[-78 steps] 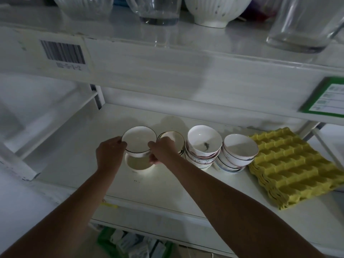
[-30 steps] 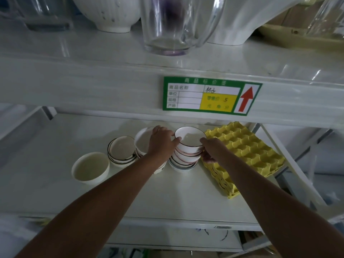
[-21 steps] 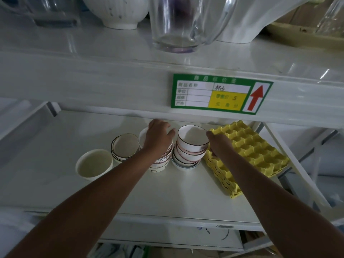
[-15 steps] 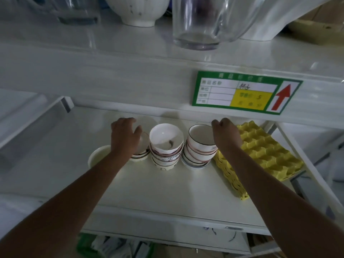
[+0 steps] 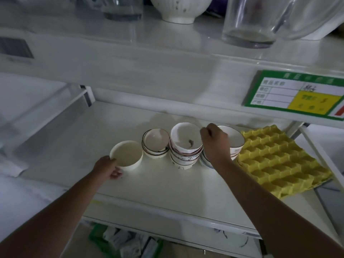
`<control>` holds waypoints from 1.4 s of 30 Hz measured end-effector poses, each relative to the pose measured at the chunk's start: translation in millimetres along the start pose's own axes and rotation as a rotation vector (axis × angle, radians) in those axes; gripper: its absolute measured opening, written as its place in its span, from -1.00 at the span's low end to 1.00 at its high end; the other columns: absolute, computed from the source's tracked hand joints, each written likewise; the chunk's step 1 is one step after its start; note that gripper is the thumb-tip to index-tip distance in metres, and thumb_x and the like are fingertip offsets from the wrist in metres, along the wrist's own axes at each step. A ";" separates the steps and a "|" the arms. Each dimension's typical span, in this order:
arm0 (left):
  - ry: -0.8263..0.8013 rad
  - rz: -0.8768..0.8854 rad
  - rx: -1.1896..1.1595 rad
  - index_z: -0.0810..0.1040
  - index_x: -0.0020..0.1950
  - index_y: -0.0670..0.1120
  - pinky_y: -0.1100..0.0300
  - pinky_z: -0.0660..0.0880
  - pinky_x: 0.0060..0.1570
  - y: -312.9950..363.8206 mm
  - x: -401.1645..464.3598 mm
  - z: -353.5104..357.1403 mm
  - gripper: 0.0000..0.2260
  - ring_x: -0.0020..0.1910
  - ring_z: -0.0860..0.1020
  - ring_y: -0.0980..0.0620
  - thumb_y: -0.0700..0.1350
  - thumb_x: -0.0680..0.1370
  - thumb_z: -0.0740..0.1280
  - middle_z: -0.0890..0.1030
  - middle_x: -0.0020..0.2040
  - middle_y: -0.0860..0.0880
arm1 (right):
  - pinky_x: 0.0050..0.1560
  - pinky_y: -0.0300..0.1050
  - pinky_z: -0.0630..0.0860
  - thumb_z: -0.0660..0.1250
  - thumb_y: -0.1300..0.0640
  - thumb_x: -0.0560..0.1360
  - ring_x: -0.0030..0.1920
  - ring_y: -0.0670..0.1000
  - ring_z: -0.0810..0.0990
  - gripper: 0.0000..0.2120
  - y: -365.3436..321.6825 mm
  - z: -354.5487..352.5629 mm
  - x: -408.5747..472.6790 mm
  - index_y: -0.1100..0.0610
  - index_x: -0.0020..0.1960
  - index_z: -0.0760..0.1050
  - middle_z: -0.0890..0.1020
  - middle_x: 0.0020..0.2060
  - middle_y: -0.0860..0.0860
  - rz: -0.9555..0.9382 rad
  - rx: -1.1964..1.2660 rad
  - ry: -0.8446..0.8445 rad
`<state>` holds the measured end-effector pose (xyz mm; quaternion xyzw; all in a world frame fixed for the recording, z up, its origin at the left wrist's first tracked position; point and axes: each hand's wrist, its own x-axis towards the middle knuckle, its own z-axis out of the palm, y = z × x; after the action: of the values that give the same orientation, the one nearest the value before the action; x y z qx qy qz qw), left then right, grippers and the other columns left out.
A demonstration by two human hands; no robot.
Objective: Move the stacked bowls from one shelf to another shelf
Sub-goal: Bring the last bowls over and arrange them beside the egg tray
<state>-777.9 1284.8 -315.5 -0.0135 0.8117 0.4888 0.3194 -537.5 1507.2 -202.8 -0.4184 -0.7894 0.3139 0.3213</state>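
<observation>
White shelf [image 5: 93,146] carries bowl stacks [image 5: 184,153] and yellow tray [image 5: 279,161].

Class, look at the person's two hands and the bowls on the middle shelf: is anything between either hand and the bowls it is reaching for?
Nothing visible. The left hand already touches the single cream bowl; the right hand rests against the rightmost bowl stack. The yellow egg tray lies beside that stack, not in the way.

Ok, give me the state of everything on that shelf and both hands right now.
Left hand: grip on the near wall of the single cream bowl.
Right hand: resting over the rightmost bowl stack; grip unclear.
Middle bowl stack: upright, untouched, on the shelf.
Low bowl stack: upright, untouched.
Yellow egg tray: flat, at the shelf's right end.
</observation>
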 end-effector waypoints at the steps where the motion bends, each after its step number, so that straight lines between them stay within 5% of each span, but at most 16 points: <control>1: 0.002 0.008 -0.021 0.39 0.23 -0.35 0.16 0.52 -0.64 0.5 -0.1 -0.7 -0.75 -0.59 0.53 -0.10 -0.32 0.59 0.09 0.53 -0.31 -0.32 | -0.36 -0.06 0.35 0.23 0.13 0.53 -0.39 0.02 0.44 -0.70 -2.9 6.1 -4.5 0.17 -0.34 0.29 0.48 -0.50 0.02 -0.013 0.031 -0.061; 6: -0.016 0.029 -0.097 0.40 0.29 -0.39 0.08 0.58 -0.57 0.6 6.0 -7.2 -0.68 -0.35 0.58 -0.25 -0.40 0.55 0.10 0.51 -0.08 -0.45 | -0.49 -0.16 0.40 0.24 0.10 0.57 -0.57 0.00 0.42 -0.70 -20.4 60.5 -33.1 0.16 -0.32 0.43 0.51 -0.50 0.12 0.041 0.086 -0.543; 8: -0.025 0.012 -0.111 0.40 0.30 -0.36 0.04 0.60 -0.54 -0.8 6.2 -10.3 -0.67 -0.27 0.57 -0.28 -0.39 0.55 0.11 0.51 0.00 -0.47 | -0.59 -0.27 0.39 0.23 0.03 0.61 -0.64 -0.02 0.48 -0.74 -23.8 92.7 -45.2 0.21 -0.11 0.50 0.56 -0.44 0.12 0.258 0.125 -0.774; 11: -0.063 0.017 -0.094 0.39 0.29 -0.35 0.07 0.57 -0.59 -1.0 -1.0 -12.8 -0.71 -0.24 0.56 -0.27 -0.35 0.58 0.12 0.48 0.07 -0.48 | -0.58 -0.24 0.51 0.20 -0.02 0.66 -0.58 0.02 0.58 -0.59 -25.6 136.3 -59.4 0.30 0.30 0.36 0.58 -0.26 0.16 0.519 0.296 -0.922; 17: -0.125 0.073 -0.065 0.44 0.15 -0.27 0.12 0.58 -0.56 -3.6 -15.6 -18.3 -0.84 -0.28 0.54 -0.19 -0.34 0.61 0.16 0.52 -0.06 -0.39 | -0.47 -0.16 0.56 0.19 0.10 0.65 -0.44 0.09 0.61 -0.75 -26.6 181.3 -77.5 0.21 0.26 0.34 0.58 -0.23 0.13 0.585 0.456 -0.823; 21: -0.123 0.125 -0.018 0.54 -0.02 -0.27 -0.12 0.65 -0.25 -8.1 -14.4 -30.3 -0.88 -0.23 0.63 -0.24 -0.22 0.55 0.29 0.61 -0.15 -0.35 | -0.43 -0.13 0.62 0.20 0.28 0.59 -0.44 0.10 0.62 -0.80 -29.1 184.1 -76.7 0.30 0.19 0.37 0.60 -0.22 0.23 0.580 0.447 -0.827; 26: -0.102 0.242 -0.145 0.55 -0.13 -0.20 -0.04 0.64 -0.36 7.3 -26.3 -39.2 -0.81 -0.49 0.62 -0.16 -0.15 0.62 0.26 0.62 -0.43 -0.27 | -0.38 -0.11 0.63 0.17 0.32 0.55 -0.49 0.08 0.63 -0.85 -55.7 155.2 -59.1 0.34 0.05 0.47 0.61 -0.33 0.20 0.485 0.471 -0.793; 34: -0.129 0.638 -0.220 0.61 -0.21 -0.28 0.11 0.58 -0.46 86.4 -72.3 -0.6 -0.63 -0.49 0.60 -0.15 -0.01 0.61 0.29 0.65 -0.37 -0.26 | -0.37 -0.08 0.65 0.22 0.27 0.57 -0.44 0.11 0.66 -0.80 -80.0 53.8 -3.2 0.27 -0.21 0.51 0.64 -0.34 0.21 0.320 0.447 -0.613; 42: -0.366 0.597 -0.150 0.59 -0.16 -0.27 0.16 0.57 -0.44 123.6 -94.8 88.0 -0.65 -0.48 0.59 -0.11 0.00 0.61 0.28 0.64 -0.35 -0.27 | -0.54 -0.19 0.56 0.18 0.34 0.60 -0.58 0.03 0.60 -0.79 -37.8 -23.8 28.0 0.34 -0.18 0.47 0.58 -0.39 0.25 0.415 0.408 -0.437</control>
<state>-699.4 1392.4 -196.1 0.2885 0.6710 0.6133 0.3007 -549.0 1519.6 -152.8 -0.4201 -0.6588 0.6056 0.1511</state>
